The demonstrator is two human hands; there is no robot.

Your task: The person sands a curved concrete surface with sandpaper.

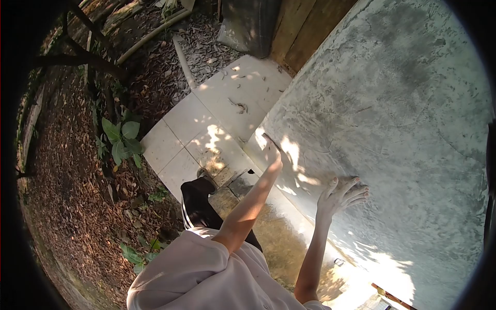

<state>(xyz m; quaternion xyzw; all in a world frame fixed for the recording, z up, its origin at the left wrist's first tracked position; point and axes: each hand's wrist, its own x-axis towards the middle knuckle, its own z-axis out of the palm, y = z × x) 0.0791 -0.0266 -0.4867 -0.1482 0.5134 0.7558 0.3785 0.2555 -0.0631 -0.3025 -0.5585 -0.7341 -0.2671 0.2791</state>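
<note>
A grey, mottled plaster wall (413, 119) fills the right side. My left hand (272, 154) is closed at the wall's lower part, in a patch of sunlight. A thin dark edge shows along its fingers; I cannot tell what it belongs to. Nearer to me, my right hand (342, 195) is open, its fingers spread and pale with dust. It holds nothing, and its fingertips overlap the wall's surface, with a shadow close behind them.
Pale floor tiles (178, 124) run along the wall's foot, with dry leaves on them. My shoe (207, 181) stands on the tiles. Leaf litter (72, 191) and a green plant (123, 137) lie left. Wooden boards (310, 36) stand at the back. A long brown strip (392, 296) lies bottom right.
</note>
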